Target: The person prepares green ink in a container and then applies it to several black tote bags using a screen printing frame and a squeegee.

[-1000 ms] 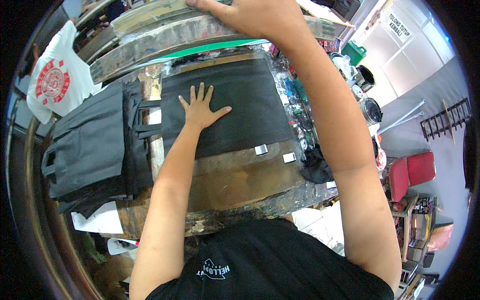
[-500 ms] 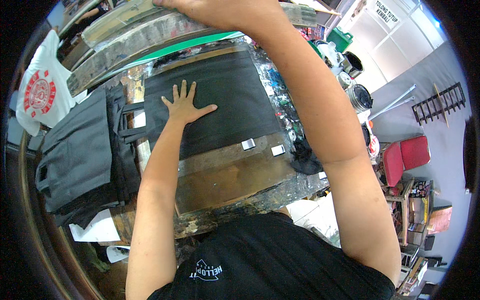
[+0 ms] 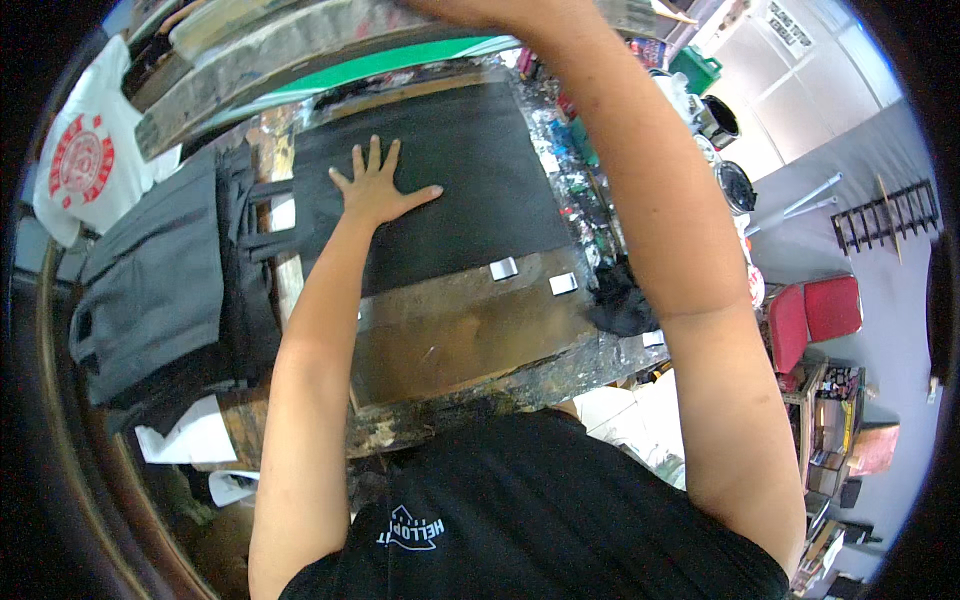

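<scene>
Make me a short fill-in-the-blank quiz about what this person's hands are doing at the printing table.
1. The left hand lies flat, fingers spread, on a ____ cloth.
2. The right hand reaches up to the raised ____ above the cloth.
3. Two small white tabs sit at the cloth's near edge, on the ____ side of the left hand.
4. The white shirt at far left bears a ____ print.

Missing words: black; frame; right; red

We look steeply down from a single head-worn fisheye camera, close above the printing board (image 3: 470,340), its edges bending outward.
</scene>
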Demonstrator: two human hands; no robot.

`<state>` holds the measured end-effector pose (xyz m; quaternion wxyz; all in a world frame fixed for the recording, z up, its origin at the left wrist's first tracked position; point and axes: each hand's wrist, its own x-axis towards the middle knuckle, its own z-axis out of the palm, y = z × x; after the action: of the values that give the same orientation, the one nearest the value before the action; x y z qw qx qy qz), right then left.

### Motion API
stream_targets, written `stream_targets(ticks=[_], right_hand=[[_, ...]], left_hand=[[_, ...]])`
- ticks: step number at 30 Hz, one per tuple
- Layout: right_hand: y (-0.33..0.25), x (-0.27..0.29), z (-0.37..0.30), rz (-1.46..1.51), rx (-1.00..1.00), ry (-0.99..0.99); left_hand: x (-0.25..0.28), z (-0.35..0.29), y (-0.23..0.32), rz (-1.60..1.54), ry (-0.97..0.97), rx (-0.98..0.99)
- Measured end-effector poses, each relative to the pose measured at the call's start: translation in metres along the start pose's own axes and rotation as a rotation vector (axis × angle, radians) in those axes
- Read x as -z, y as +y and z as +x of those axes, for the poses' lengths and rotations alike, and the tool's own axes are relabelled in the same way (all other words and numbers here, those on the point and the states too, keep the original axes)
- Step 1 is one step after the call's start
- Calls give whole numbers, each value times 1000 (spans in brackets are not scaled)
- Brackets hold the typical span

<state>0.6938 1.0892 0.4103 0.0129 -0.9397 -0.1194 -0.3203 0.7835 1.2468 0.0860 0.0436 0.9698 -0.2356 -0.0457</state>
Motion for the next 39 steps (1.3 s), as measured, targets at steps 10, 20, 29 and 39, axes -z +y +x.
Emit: stream_targets(ticks=[10,20,29,39], right_hand=[[15,-4,9,-92,-49,24],[5,8,10,-1,-58,-174],[10,-12,-7,-77,64,274],[4,-3,-9,-63,10,179]], left_hand=[[-27,-111,62,-31,295,-110],[-39,-135,60,-85,327,-115],[-38,-138,63,-109,278,-65],[-36,-143,66,-125,238,-32]])
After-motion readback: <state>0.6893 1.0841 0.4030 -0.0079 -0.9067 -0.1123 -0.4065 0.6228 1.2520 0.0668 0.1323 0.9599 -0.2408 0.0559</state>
